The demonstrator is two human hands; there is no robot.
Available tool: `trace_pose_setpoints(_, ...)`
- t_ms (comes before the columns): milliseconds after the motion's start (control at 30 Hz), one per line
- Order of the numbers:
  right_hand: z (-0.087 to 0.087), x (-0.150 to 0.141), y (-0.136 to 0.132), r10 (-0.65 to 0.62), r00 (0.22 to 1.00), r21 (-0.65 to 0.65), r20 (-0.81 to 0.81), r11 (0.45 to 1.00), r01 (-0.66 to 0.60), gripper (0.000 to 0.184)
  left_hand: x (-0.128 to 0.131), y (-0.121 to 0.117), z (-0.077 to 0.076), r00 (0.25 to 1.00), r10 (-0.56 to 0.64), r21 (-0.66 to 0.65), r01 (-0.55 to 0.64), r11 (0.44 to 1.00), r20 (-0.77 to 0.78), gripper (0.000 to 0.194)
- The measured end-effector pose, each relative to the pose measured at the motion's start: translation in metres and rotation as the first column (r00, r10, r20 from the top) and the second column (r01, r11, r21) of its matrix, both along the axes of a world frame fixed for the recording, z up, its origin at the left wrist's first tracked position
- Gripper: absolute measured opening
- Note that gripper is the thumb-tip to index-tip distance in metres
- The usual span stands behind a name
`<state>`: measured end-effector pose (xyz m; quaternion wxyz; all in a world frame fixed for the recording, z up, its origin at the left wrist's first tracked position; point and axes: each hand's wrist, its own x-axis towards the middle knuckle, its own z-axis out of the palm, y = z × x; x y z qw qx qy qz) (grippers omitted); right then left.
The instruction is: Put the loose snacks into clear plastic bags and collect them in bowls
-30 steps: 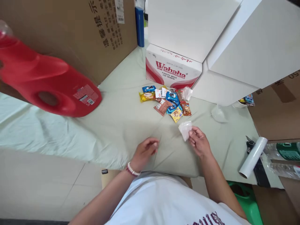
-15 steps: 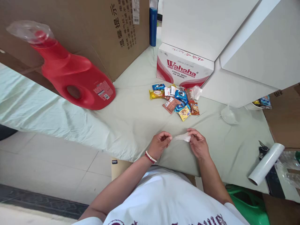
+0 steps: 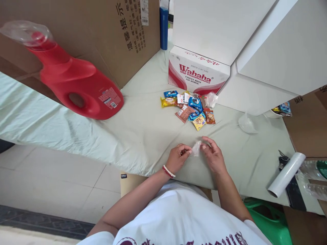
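Small clear plastic bag (image 3: 196, 149) is over the tabletop (image 3: 143, 129), forearms (image 3: 140, 197) angled in. Left hand (image 3: 176, 159) has fingers pinching its edge; right hand (image 3: 215, 159) has fingers loosely spread, can't tell if they're gripping tbh.

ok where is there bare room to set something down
Bare cloth lies between the red bottle and the snack packets, and between the right hand and the white roll. It is crowded before the water box, where packets pile up, and around the roll.
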<state>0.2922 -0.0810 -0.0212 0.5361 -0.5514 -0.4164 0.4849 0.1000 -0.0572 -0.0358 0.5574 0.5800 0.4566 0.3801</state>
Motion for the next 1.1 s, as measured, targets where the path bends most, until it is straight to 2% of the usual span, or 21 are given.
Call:
trace_pose_setpoints(67,0.002,-0.006,-0.003,-0.055,0.998,-0.064,-0.038,0.997,0.052,0.041,0.001,-0.003,0.000,0.998,0.065,0.009,-0.065,0.998,-0.003,0.015)
trace_pose_setpoints(200,0.005,-0.015,-0.008,0.095,0.994,-0.159,0.047,0.983,-0.087,0.037,0.000,-0.003,0.002,0.996,0.077,-0.010,-0.077,0.997,0.037,0.018)
trace_pose_setpoints(267,0.007,-0.012,-0.008,0.080,0.997,-0.188,0.002,0.979,-0.078,0.036,-0.005,0.001,0.001,0.991,0.077,-0.087,-0.067,0.994,0.110,0.024)
trace_pose_setpoints(367,0.010,0.007,-0.006,-0.051,0.993,-0.232,-0.108,0.972,0.025,0.037,-0.013,0.007,-0.003,0.961,0.093,-0.229,-0.031,0.973,0.261,0.038)
trace_pose_setpoints(433,0.009,0.024,-0.006,-0.086,0.990,-0.250,-0.113,0.967,0.056,0.038,-0.017,0.008,-0.006,0.936,0.088,-0.283,0.012,0.959,0.340,0.044)
trace_pose_setpoints(533,0.007,0.041,-0.007,-0.188,0.981,-0.192,0.046,0.962,0.194,0.038,-0.018,0.005,-0.006,0.930,0.044,-0.279,0.064,0.958,0.366,0.045)
trace_pose_setpoints(600,0.010,0.041,-0.011,-0.293,0.941,-0.119,0.171,0.942,0.315,0.038,-0.015,0.002,-0.003,0.951,0.017,-0.219,0.053,0.974,0.308,0.041)
trace_pose_setpoints(633,0.013,0.037,-0.013,-0.307,0.932,-0.114,0.194,0.936,0.332,0.037,-0.013,-0.001,0.000,0.964,0.011,-0.165,0.035,0.986,0.266,0.039)
trace_pose_setpoints(667,0.017,0.031,-0.016,-0.273,0.944,-0.143,0.182,0.943,0.301,0.038,-0.011,-0.003,0.002,0.975,0.006,-0.089,0.014,0.996,0.220,0.035)
trace_pose_setpoints(733,0.026,0.014,-0.020,-0.093,0.993,-0.245,0.073,0.963,0.109,0.046,-0.008,-0.007,0.007,0.992,-0.015,0.108,0.002,0.994,0.123,0.028)
trace_pose_setpoints(800,0.034,-0.004,-0.022,0.085,0.996,-0.286,-0.030,0.954,-0.090,0.050,-0.006,-0.011,0.011,0.998,-0.051,0.315,0.041,0.948,0.021,0.021)
trace_pose_setpoints(833,0.037,-0.012,-0.022,0.138,0.989,-0.276,-0.049,0.950,-0.146,0.048,-0.006,-0.012,0.012,0.998,-0.065,0.396,0.070,0.916,-0.024,0.019)
trace_pose_setpoints(900,0.038,-0.021,-0.019,0.168,0.985,-0.232,-0.046,0.957,-0.175,0.042,-0.006,-0.015,0.013,0.994,-0.080,0.474,0.109,0.874,-0.080,0.018)
trace_pose_setpoints(933,0.038,-0.023,-0.017,0.163,0.986,-0.213,-0.043,0.962,-0.168,0.039,-0.006,-0.015,0.013,0.993,-0.081,0.471,0.112,0.875,-0.086,0.018)
trace_pose_setpoints(1000,0.035,-0.022,-0.014,0.141,0.988,-0.186,-0.057,0.971,-0.150,0.037,-0.006,-0.016,0.012,0.995,-0.074,0.391,0.091,0.916,-0.060,0.020)
trace_pose_setpoints(1100,0.030,-0.016,-0.014,0.122,0.990,-0.163,-0.066,0.978,-0.131,0.035,-0.005,-0.017,0.011,0.998,-0.042,0.137,0.035,0.990,0.046,0.032)
